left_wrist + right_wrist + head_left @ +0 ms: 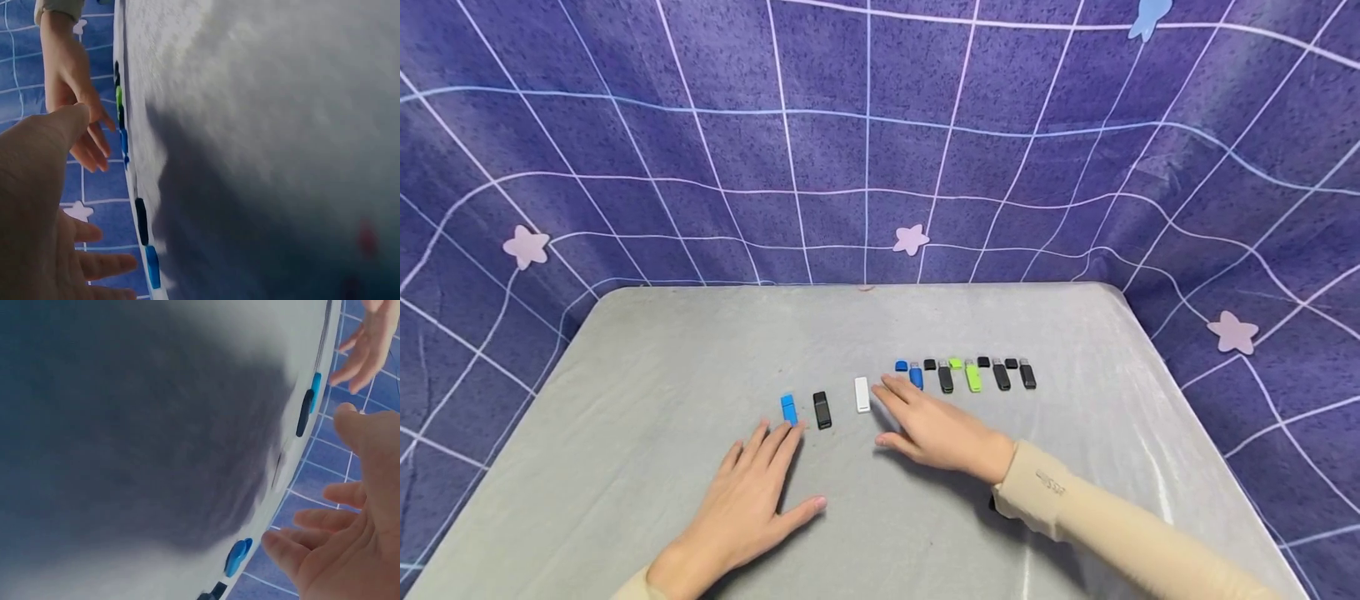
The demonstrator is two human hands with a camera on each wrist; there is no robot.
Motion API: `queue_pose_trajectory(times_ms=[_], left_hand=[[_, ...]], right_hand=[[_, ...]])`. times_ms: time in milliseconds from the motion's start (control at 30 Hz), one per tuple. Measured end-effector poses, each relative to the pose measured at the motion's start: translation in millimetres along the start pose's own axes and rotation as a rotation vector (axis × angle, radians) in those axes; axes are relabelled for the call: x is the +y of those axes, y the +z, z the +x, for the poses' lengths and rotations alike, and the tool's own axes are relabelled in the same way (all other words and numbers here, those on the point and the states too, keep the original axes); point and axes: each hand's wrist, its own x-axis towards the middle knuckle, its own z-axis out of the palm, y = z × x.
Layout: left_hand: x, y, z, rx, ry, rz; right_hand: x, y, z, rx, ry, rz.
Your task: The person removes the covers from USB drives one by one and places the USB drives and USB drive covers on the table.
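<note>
My left hand (745,492) is spread with straight fingers, its fingertips at the lower end of a capped light blue USB stick (787,408); I cannot tell whether they touch it. Beside that lies a capped black USB stick (822,410). A white USB stick (862,395) lies farther right, just left of the fingertips of my right hand (936,429). This hand holds nothing, its fingers extended and thumb apart. Just beyond its fingers is an uncapped blue USB stick (916,377), partly covered by the hand, with its blue cap (901,366) beside it.
To the right, a row continues with a black stick (946,379), a green stick (973,377) and two more dark sticks (1002,375), all uncapped, caps alongside. A dark object (998,506) shows partly under the right sleeve. Purple grid-patterned cloth (827,150) surrounds the grey table (700,350).
</note>
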Motion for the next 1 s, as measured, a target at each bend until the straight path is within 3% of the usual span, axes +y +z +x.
queue_pose_trajectory(times_ms=[167,300,433,533,667,800,1000], left_hand=[[-8.9,-0.9,-4.0,0.014,-0.004,0.02],[-17.7,-3.8,-6.5,0.026,-0.019,0.034],[-31.0,-8.9,-11.7,-0.015,-0.052,0.048],[-42.0,-12.6,-17.5,-0.033,-0.07,0.068],[-51.4,-16.4,-21.7,-0.006,-0.072,0.075],[-51.7,-18.5,-20.8,0.02,-0.062,0.063],[-40.7,-18.0,-12.5,0.023,-0.061,0.053]], right_hand=[[-2,4,19.3,-0.023,-0.001,-0.004],[-9,6,33.9,-0.084,0.011,-0.019],[-15,9,47.7,-0.147,0.039,-0.03],[-17,10,56.1,-0.161,0.054,-0.044],[-17,11,62.8,-0.167,0.07,-0.072],[-16,10,65.4,-0.185,0.067,-0.086],[-17,7,64.8,-0.181,0.024,-0.133]])
